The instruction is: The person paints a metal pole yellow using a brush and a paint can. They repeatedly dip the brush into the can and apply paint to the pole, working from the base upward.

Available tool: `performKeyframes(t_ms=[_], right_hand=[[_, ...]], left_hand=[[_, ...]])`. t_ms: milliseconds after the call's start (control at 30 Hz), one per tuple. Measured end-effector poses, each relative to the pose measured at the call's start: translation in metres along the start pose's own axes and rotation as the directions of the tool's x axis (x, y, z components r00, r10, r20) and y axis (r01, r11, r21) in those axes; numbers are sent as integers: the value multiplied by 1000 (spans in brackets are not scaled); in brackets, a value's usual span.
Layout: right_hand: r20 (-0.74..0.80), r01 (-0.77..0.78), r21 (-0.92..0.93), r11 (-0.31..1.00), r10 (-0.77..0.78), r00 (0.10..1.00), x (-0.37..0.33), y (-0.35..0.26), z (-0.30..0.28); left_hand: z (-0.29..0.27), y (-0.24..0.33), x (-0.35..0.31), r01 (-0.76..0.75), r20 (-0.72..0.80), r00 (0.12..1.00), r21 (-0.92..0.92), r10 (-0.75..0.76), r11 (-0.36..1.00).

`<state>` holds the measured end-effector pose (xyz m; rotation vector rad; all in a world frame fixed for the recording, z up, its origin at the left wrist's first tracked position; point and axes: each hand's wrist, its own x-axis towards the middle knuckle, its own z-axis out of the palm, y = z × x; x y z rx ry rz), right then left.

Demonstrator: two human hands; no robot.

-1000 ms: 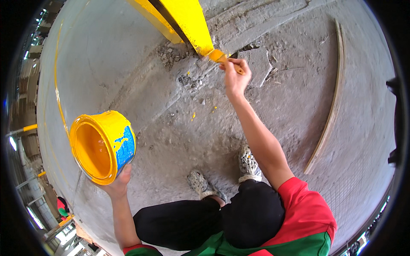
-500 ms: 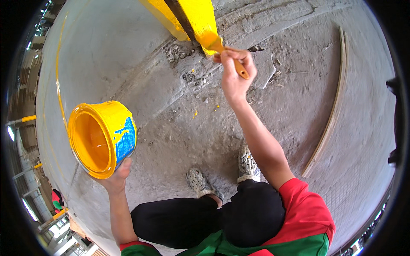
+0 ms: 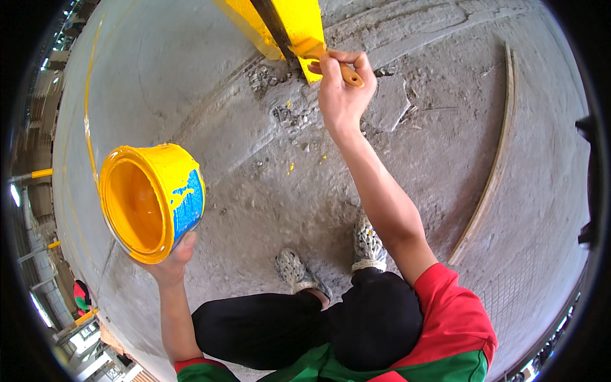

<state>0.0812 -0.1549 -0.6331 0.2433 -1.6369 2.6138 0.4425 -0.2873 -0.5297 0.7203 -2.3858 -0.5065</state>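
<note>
My left hand (image 3: 170, 262) is closed round the underside of a paint can (image 3: 183, 184), tilted so its mouth faces left. Yellow paint coats the inside and runs over the blue label. My right hand (image 3: 347, 92) grips a paintbrush (image 3: 352, 76) by its orange-brown handle. The brush's yellow bristles press against the lower part of a yellow post (image 3: 304, 25), close to its foot. A dark strip (image 3: 270, 24) runs between two yellow faces of the post. My fingers partly hide the brush's neck.
Rubble (image 3: 293, 114) and a few yellow drips lie on the rough concrete floor (image 3: 267, 191) near the post. A long thin wooden strip (image 3: 493, 178) lies to the right. My feet in patterned clogs (image 3: 294, 268) are below. A yellow line (image 3: 88, 121) marks the floor at left.
My right hand has turned and moved slightly up and left, swinging the brush flatter across the post's face. The paint can has shifted a little up and left.
</note>
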Motion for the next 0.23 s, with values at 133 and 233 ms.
performKeyframes(t_ms=[133, 233], right_hand=[[55, 332, 106, 937, -338, 939, 0, -41, 11], [160, 741, -83, 666, -725, 670, 5, -66, 8]], left_hand=[[-4, -2, 1, -236, 39, 971, 320, 236, 918], [55, 11, 58, -401, -91, 899, 226, 429, 888]])
